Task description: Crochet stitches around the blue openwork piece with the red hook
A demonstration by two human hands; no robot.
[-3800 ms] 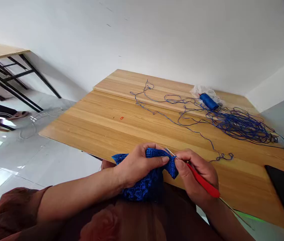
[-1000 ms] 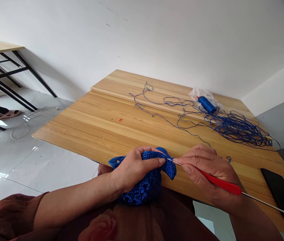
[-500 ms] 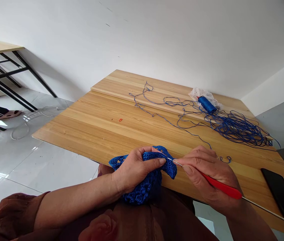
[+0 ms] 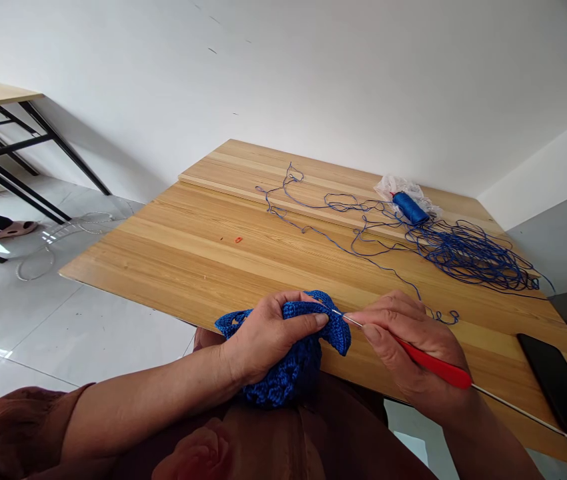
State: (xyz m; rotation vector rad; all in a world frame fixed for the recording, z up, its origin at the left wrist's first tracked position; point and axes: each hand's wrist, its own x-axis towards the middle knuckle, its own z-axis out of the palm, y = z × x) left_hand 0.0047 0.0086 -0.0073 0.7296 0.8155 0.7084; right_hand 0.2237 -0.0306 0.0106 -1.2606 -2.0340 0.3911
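Note:
My left hand (image 4: 271, 333) pinches the upper edge of a blue crochet piece (image 4: 283, 380), thumb in front and fingers behind. The piece hangs down over my lap at the table's front edge. In my right hand (image 4: 413, 340) is a crochet hook (image 4: 436, 365) with a red handle, its thin metal tip at the edge of the blue work beside my left thumb. The hook's long metal rear end sticks out past my right wrist. Blue yarn (image 4: 416, 287) runs from the table toward my right hand; its path among the fingers is hidden.
On the wooden table (image 4: 173, 247), a blue yarn spool (image 4: 410, 208) lies by a clear plastic bag (image 4: 388, 187). A tangled yarn heap (image 4: 478, 257) spreads to the right. A black phone (image 4: 558, 387) lies near the right edge, a stitch marker-like orange bit (image 4: 238, 240) left of centre.
The hook and right hand have shifted slightly left, and the hook's tip reaches a little further over the blue edge. My left hand keeps its grip. The whole view has drifted slightly.

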